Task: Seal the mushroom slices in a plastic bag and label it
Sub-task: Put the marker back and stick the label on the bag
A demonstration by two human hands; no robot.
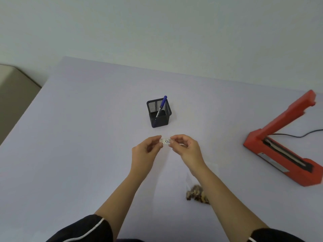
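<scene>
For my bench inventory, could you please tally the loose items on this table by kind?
Heat sealer: 1
Mesh pen holder: 1
Pen: 1
Label: 1
Bag of mushroom slices: 1
Total: 5

A pale lavender table carries everything. Beyond the hands stands a black mesh pen holder. Well to the right lies a red heat sealer, its arm raised. Beneath the right forearm, mushroom slices are seen in a clear bag.
</scene>
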